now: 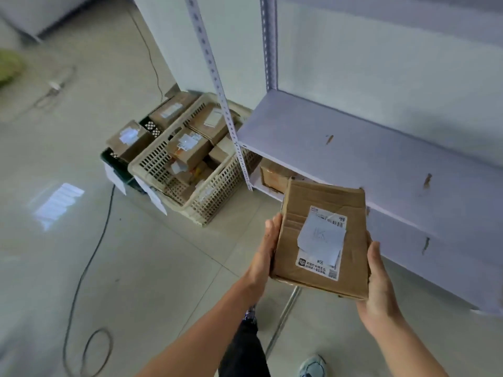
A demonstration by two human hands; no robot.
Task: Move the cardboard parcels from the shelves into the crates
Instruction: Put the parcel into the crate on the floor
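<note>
Listing contents from nine o'clock across to three o'clock.

1. Black cable (89, 257): trails over the tiled floor (163, 268) from ten o'clock down to a loop at seven o'clock. A bright patch of light (58, 205) lies just beside it.
2. Dark crate (117, 162): on the floor at ten o'clock of centre. It carries two labelled cardboard parcels, a near parcel (129, 140) and a far parcel (171, 110), both standing above the rim.
3. Beige crate (155, 161): perforated walls, touching the dark crate's right side. Several parcels are heaped inside at odd angles, the top parcel (187, 148) label up.
4. Shelf upright (217, 85): white and perforated, crossing in front of the beige crate's far corner.
5. Left grip (265, 257): at six o'clock, clasping the left edge of the held parcel (326, 197), thumb laid along that edge (fingers out of sight beneath).
6. Held parcel: a flat brown carton in the air between both hands, in front of the shelf edge, well apart from both crates at its ten o'clock. Its white label (322, 240) faces up with a loose slip over it.
7. Right grip (379, 289): clasping the right edge, thumb upward along it, fingers hidden below.
8. Shelf board (367, 153): white with rust marks, at three o'clock.
9. Lower parcel (275, 175): beneath the board, partly hidden, at twelve o'clock of the left grip.
</note>
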